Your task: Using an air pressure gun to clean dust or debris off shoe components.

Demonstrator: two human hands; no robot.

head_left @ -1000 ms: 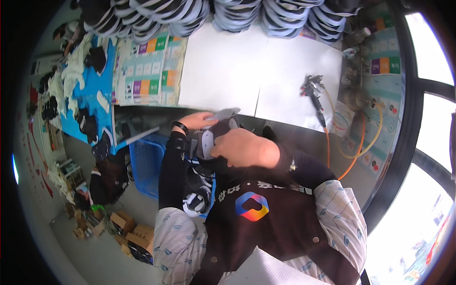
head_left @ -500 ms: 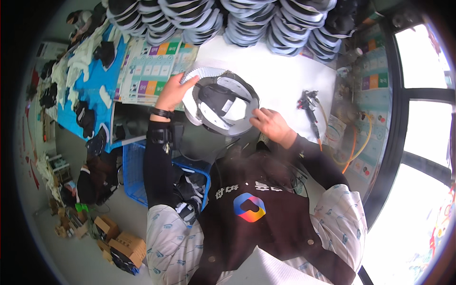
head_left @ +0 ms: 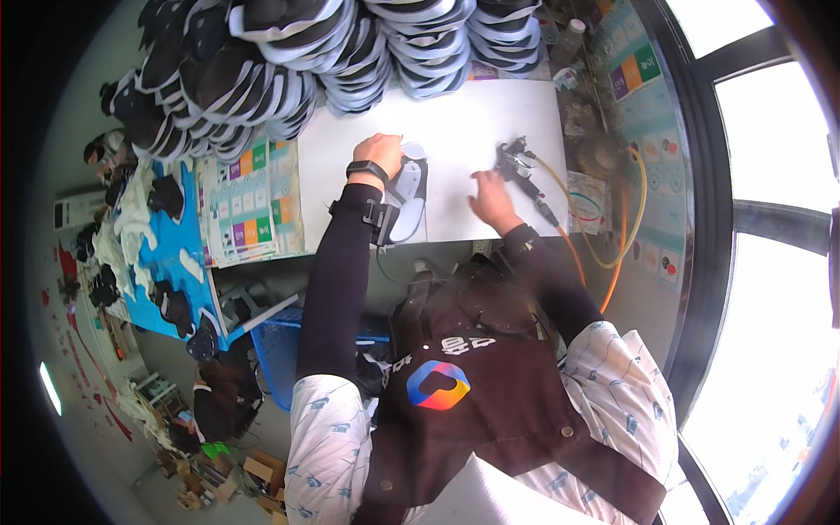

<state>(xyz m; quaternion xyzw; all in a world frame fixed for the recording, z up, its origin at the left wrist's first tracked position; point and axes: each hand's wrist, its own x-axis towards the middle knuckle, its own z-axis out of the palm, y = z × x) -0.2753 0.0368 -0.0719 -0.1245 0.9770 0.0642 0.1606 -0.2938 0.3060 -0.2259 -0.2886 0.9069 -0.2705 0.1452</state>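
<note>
A white and dark cap [head_left: 409, 191] lies on the white table [head_left: 464, 114]. My left hand [head_left: 378, 154] grips its far left edge, with a dark watch on the wrist. My right hand [head_left: 490, 198] hovers over the table with its fingers spread and nothing in it. It is a short way to the near left of a dark spray gun [head_left: 516, 161], which lies on the table with hoses attached.
Tall stacks of black and white caps [head_left: 262, 61] line the table's far edge. An orange hose [head_left: 632, 219] loops at the right. A coloured chart [head_left: 249, 210] lies to the left, a blue crate [head_left: 278, 350] below. Another person [head_left: 219, 402] sits at lower left.
The cap, held up in both hands before, now lies on the table. My right hand has let go of it and moved right toward the spray gun.
</note>
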